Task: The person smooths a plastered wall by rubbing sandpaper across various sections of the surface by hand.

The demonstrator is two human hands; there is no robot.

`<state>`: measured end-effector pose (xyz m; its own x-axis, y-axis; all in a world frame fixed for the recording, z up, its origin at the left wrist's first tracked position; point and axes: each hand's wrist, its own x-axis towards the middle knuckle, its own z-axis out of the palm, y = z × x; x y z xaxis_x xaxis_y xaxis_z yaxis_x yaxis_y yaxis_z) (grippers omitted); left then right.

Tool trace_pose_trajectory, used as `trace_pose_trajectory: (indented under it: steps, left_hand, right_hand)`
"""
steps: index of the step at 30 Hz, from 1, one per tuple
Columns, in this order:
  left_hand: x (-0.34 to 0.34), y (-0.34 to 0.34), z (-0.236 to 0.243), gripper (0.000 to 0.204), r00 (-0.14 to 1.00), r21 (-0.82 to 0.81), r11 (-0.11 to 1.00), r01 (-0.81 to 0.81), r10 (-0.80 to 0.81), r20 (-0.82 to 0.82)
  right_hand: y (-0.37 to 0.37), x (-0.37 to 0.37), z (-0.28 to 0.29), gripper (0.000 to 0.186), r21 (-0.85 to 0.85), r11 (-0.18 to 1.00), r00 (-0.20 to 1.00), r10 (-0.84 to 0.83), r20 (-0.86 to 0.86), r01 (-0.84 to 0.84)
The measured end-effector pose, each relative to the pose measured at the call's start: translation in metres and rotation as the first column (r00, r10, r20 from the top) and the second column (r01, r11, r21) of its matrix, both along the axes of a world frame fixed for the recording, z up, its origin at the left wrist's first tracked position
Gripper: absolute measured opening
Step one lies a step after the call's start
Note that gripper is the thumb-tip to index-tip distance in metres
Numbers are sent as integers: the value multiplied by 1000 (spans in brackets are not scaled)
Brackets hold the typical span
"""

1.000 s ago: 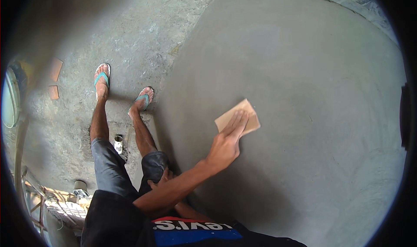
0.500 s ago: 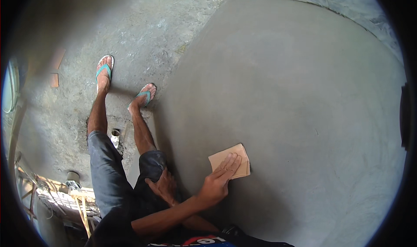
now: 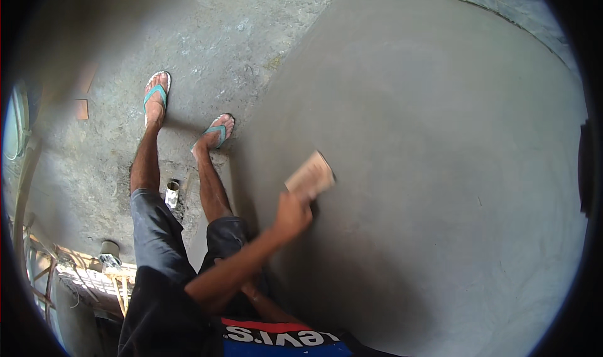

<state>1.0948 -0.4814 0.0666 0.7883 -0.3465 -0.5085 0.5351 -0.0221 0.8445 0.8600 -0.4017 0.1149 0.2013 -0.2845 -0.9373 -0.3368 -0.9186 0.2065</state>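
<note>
Smooth grey surface: spreads across the right of the view; long, overlapping strokes with light, even pressure should suit it best.
Rough floor: carries both sandalled feet, to the left; a steady stance should help the reach.
Left hand: its grip is clenched on the near end of the tan pad.
Right hand: mostly hidden behind the left forearm, so I cannot tell its grip.
Tan pad: over the smooth grey surface, beyond the left knuckles; best laid flat, so no corner digs in.
</note>
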Motion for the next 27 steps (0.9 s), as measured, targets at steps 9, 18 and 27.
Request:
trace_pose_trajectory:
  steps: [9,18,27]
  left_hand:
    - [89,26,-63,65,967,86,996,-13,35,-252]
    - [39,50,74,88,981,-87,989,121,-106,165]
    - [30,45,91,90,990,-153,988,16,6,142]
  right_hand:
    - [50,80,6,104,-3,925,911,-375,-174,380]
    - [56,88,1,105,-50,909,902,-417,-112,414]
    - [49,80,0,106,-96,915,915,-398,-70,391]
